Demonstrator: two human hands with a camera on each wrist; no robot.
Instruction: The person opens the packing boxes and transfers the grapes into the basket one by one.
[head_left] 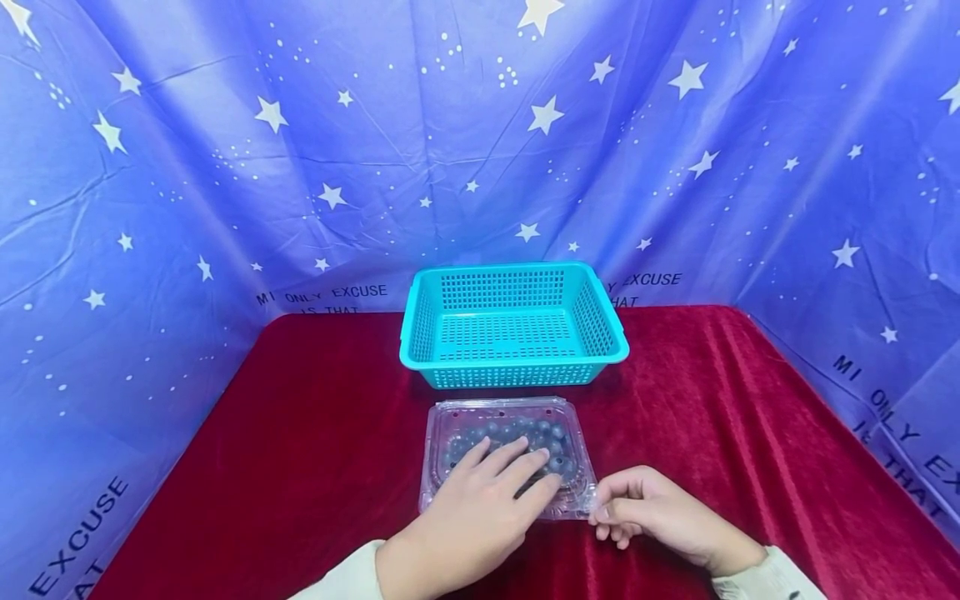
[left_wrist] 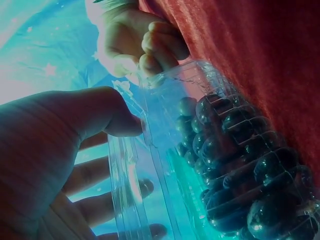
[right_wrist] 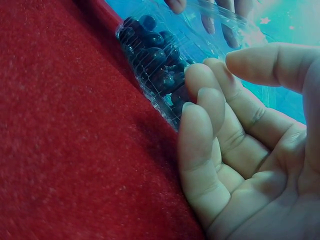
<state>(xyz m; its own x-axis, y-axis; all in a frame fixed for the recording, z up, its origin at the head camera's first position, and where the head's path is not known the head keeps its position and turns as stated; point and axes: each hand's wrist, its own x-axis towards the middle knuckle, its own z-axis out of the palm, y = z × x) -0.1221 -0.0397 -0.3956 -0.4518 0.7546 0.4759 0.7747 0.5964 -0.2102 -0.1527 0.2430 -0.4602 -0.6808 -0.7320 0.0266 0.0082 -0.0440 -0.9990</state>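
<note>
Clear plastic box [head_left: 502,406] with dark round berries [head_left: 555,433] inside sits at the near middle of the red, cloth-covered desk [head_left: 330,442], where both arms can meet over it comfortably. The left hand [head_left: 480,508] lies across the lid, its 4 fingers relaxed and spread, seemingly to stop so light a package from sliding. The right hand [head_left: 656,508] pinches the near right corner between thumb and forefinger, most likely because the projecting rim offers an edge to hold. Just beyond, not touching the box, a turquoise basket [head_left: 513,367] stands upright, apparently set back to leave the 2 hands working room.
</note>
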